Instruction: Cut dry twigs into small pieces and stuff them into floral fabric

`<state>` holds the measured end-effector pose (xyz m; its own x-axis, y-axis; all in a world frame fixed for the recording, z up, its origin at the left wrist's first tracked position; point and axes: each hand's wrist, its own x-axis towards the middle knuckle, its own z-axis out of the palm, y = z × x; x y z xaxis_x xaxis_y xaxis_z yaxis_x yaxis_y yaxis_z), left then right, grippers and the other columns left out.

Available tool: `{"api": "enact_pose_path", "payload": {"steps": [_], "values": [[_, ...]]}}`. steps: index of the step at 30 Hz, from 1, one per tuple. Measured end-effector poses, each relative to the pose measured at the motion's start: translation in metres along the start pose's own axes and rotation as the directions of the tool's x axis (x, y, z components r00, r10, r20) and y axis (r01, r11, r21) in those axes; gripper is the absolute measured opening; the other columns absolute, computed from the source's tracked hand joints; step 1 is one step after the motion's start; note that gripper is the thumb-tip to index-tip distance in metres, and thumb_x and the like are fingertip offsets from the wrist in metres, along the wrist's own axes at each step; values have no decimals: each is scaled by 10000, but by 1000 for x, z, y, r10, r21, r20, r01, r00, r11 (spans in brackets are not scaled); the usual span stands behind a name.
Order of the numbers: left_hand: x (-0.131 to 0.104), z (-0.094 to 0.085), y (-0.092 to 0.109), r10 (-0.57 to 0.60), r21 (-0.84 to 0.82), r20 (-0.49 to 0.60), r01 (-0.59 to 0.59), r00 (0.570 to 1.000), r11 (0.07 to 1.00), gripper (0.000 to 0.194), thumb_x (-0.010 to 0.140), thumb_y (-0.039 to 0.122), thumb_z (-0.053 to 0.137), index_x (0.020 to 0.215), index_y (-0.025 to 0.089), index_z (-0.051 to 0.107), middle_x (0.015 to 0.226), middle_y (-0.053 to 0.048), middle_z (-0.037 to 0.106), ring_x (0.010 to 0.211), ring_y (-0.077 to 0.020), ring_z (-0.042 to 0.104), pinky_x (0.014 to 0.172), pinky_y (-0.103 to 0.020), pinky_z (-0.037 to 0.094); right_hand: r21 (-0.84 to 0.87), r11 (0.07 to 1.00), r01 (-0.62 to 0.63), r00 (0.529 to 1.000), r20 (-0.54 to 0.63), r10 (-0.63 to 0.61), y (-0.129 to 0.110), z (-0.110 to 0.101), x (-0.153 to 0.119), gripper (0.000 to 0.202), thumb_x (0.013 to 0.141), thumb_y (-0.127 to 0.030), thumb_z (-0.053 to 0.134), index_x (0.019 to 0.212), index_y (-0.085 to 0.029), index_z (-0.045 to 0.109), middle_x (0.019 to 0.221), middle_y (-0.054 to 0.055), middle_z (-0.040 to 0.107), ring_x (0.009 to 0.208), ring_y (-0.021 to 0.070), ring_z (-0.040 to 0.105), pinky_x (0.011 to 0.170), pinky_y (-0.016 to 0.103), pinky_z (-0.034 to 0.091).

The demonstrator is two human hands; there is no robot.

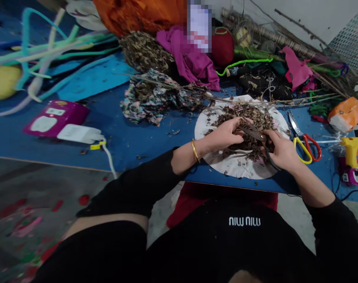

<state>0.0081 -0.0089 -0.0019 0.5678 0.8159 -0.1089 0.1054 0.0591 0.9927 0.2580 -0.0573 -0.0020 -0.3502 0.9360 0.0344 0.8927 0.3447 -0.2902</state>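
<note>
- Black top [240, 243] with white lettering lay nearest the camera, at six o'clock from the round white cloth [208, 125].
- That cloth lay flat on the blue table [155, 147], and dry leaves [232, 112] were heaped on it.
- Right hand [280, 151], at four o'clock on the cloth, gripped the dark scissors [254, 133]; their blades pointed to ten o'clock over the heap.
- Left hand [227, 133], at nine o'clock over the leaves, was partly curled near the blades; whether it pinched anything could not be told. Its wrist wore a gold bangle [195, 151].
- Red-and-yellow scissors [296, 125] lay just beside the cloth at three o'clock, with a yellow glue gun [352, 148] farther out.
- Floral fabric [132, 103] sat bunched at ten o'clock, magenta fabric [193, 59] at eleven.
- Well apart at nine o'clock stood a purple box [64, 114].
</note>
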Motion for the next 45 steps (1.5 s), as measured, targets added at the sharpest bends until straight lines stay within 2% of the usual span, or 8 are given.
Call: {"api": "enact_pose_path", "payload": {"steps": [6,8,10,14,18,29,34,45], "values": [[-1,3,0,-84,-18,79,86,993,996,347,655,193,607,1001,176,633,874,-13,600,775,-146,523,733,-282,445,-49,999,6,999,46,-4,-8,4,0,527,904,-419,543,1370,-179,594,1176,144,703,907,284,689,711,353,502],[-1,2,-2,-116,-32,69,119,991,992,141,673,195,607,799,198,544,733,11,500,659,-126,428,635,-286,384,-50,999,-2,998,59,5,-8,5,0,511,900,-373,531,1365,-174,598,1211,151,709,910,278,695,724,353,508],[1,1,-4,-145,-74,66,150,987,986,172,719,203,612,731,221,442,648,41,388,583,-109,323,567,-290,302,-44,999,-15,998,63,18,-8,6,-1,504,894,-337,520,1362,-168,601,1239,160,714,916,278,702,735,360,516],[3,1,-4,-100,-91,69,106,993,990,152,847,257,634,790,201,505,676,28,449,581,-99,355,562,-268,299,-46,998,-40,998,44,42,-7,7,-2,501,883,-321,518,1347,-156,611,1252,176,722,935,299,711,727,368,517],[2,0,-3,-68,59,1,67,998,996,242,933,302,592,729,181,546,656,11,499,578,-101,420,586,-260,346,-49,997,-60,998,20,61,-5,8,-2,484,900,-340,511,1340,-166,618,1247,166,731,945,300,716,718,355,502],[5,2,-17,53,161,-41,-46,998,986,246,960,267,482,821,147,646,816,-36,626,706,-124,490,685,-255,404,-57,995,-78,997,2,78,-8,6,-1,527,925,-438,504,1365,-165,602,1203,148,719,899,282,688,658,329,429],[3,4,-11,46,240,-30,-37,998,970,209,909,208,484,768,162,632,716,-8,578,628,-120,434,611,-255,356,-117,991,-63,997,30,66,-12,8,0,549,911,-401,505,1389,-138,559,1219,169,675,902,288,665,662,343,424],[-1,9,2,-64,121,-71,72,995,990,310,1000,276,467,739,167,592,603,34,450,567,-106,365,574,-252,296,-230,966,-120,982,117,150,-19,6,1,444,926,-263,455,1335,-140,576,1249,182,685,874,277,654,638,340,363]]}}
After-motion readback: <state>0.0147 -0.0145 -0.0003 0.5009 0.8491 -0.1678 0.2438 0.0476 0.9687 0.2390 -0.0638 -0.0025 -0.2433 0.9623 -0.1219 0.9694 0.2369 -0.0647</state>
